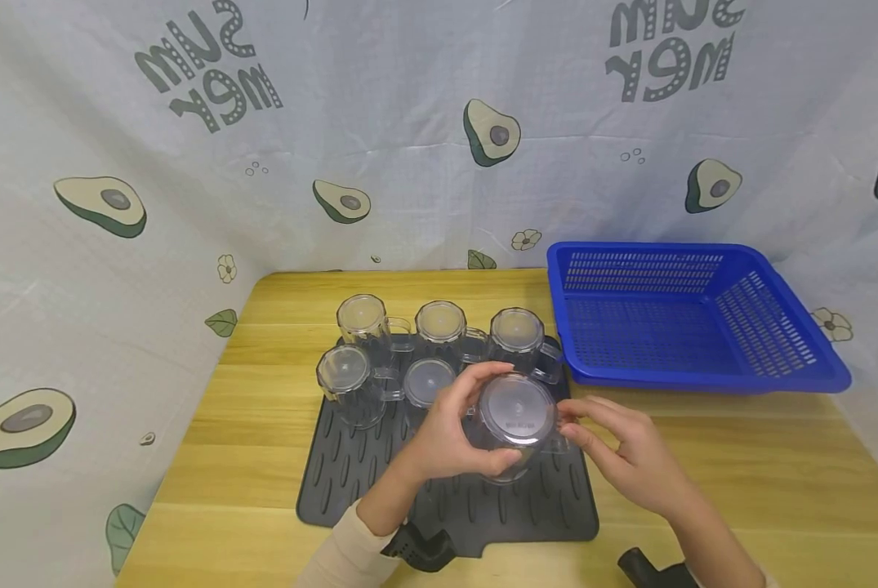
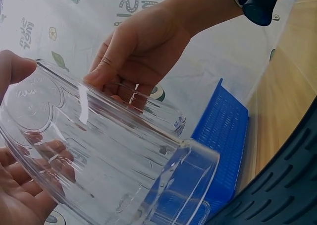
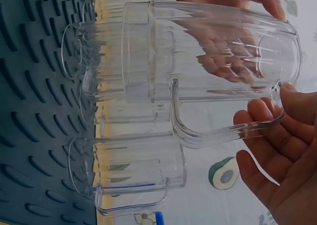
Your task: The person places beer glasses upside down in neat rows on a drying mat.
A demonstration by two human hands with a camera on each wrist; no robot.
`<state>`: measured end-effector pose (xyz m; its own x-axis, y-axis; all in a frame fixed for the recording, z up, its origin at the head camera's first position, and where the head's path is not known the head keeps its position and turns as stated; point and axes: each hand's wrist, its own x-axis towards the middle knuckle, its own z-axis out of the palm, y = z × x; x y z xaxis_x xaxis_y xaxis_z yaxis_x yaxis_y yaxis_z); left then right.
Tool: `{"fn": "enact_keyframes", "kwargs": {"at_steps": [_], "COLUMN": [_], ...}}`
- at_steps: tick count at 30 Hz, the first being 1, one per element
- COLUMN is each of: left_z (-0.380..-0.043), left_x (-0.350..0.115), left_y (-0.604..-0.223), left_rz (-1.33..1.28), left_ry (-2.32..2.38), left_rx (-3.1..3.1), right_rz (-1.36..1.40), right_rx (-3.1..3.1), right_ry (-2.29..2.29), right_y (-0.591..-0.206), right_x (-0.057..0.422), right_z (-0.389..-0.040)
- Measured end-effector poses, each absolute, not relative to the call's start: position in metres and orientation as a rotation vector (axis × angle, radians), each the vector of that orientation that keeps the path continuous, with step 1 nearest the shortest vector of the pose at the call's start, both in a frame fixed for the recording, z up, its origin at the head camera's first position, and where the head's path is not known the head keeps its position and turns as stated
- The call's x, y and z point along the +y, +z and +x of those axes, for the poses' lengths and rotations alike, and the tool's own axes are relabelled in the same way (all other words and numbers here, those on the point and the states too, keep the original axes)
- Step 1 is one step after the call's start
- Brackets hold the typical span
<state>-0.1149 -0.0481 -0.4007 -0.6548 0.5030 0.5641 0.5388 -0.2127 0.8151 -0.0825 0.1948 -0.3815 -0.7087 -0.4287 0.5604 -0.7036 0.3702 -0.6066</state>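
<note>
Upside down above the front right of the dark drying mat (image 1: 446, 523) is a clear glass mug (image 1: 518, 408). My left hand (image 1: 456, 429) grips its body, thumb and fingers spread around the sides near the base. At the handle, my right hand (image 1: 622, 445) pinches with thumb and fingers, as the right wrist view shows of the mug handle (image 3: 213, 135). In that view the mug's rim is apart from the mat. Several more clear mugs, such as the back right mug (image 1: 516, 331) and front left mug (image 1: 345, 371), stand inverted on the mat, handles toward the right.
A blue plastic basket (image 1: 674, 380) with slotted walls sits at the back right of the wooden table (image 1: 225, 441), close beside the mat. Behind the table hangs a white curtain (image 1: 409, 122) printed with avocados. Both wrists wear dark straps.
</note>
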Motion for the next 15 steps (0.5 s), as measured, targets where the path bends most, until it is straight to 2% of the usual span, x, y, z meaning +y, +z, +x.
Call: {"fn": "enact_keyframes", "kwargs": {"at_steps": [15], "left_z": [-0.122], "left_x": [-0.041], "left_y": [-0.409], "left_rz": [-1.231], "left_ry": [-2.022], "left_rx": [-2.039], "right_rz": [0.948], "right_rx": [-2.136], "right_ry": [1.276], "right_y": [-0.408], "right_x": [0.196], "right_z": [-0.092]}}
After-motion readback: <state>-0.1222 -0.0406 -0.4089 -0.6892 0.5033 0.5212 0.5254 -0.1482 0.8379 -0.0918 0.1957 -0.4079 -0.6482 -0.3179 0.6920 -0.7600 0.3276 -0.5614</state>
